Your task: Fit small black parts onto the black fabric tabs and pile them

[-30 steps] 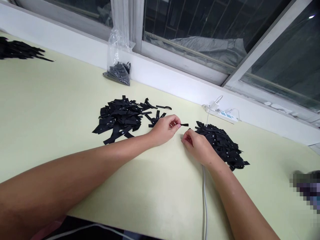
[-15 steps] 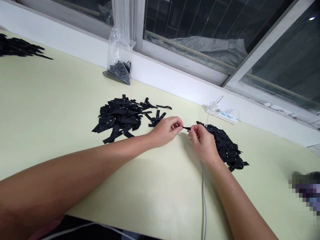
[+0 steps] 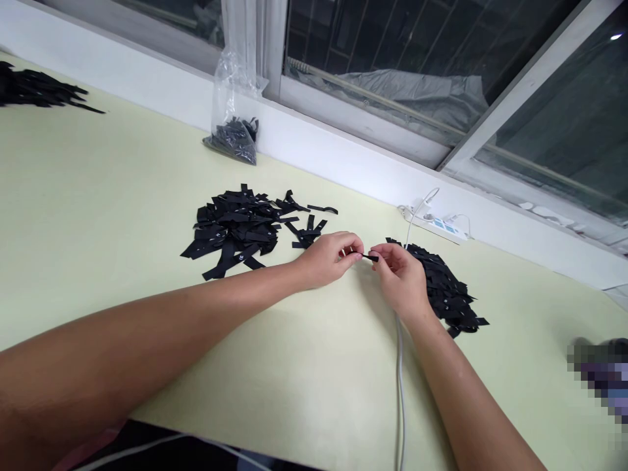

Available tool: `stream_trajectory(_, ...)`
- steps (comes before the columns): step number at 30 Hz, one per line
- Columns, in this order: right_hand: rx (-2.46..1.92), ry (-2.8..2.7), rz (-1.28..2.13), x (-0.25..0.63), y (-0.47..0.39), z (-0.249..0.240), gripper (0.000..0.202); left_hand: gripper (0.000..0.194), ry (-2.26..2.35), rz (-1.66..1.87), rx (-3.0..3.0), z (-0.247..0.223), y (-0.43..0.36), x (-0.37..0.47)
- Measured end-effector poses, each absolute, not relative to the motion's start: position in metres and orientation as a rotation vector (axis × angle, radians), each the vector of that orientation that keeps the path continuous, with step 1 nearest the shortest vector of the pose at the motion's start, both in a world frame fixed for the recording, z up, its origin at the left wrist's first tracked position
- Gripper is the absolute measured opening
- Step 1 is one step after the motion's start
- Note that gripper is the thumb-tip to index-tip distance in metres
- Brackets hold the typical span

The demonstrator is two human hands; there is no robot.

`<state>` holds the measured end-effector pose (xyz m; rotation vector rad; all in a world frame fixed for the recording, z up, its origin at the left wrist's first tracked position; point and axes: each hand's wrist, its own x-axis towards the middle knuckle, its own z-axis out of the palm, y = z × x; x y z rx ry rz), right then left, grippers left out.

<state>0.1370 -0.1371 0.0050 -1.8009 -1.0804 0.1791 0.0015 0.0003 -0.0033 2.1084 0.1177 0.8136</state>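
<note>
My left hand (image 3: 331,258) pinches a small black fabric strip (image 3: 371,258) between thumb and fingers above the table. The strip's free end points right, toward my right hand (image 3: 403,273). My right hand's thumb and forefinger are parted around that end; whether they touch it is hard to tell. Left of my left hand lies a large heap of black strips (image 3: 240,226) with small white marks, and a smaller cluster (image 3: 308,232) lies just beside the hand. Another heap of black strips (image 3: 444,284) sits behind and right of my right hand, partly hidden by it.
A clear plastic bag (image 3: 233,137) with black pieces leans on the wall. More black strips (image 3: 42,89) lie far left. A power strip (image 3: 436,227) with plugs stands by the wall. A white cable (image 3: 401,392) crosses the pale table (image 3: 294,373). A pixelated object is at right.
My right thumb and forefinger have parted from their pinch on the strip's end. My left hand still holds the strip and has shifted slightly right and down.
</note>
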Motion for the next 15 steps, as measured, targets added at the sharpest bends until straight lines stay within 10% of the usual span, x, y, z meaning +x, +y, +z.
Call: stream_trajectory(15, -1.531, -0.760, 0.622, 0.130, -0.133, 0.016, 0.035, 0.010, -0.129, 0.653, 2.240, -0.002, -0.004, -0.003)
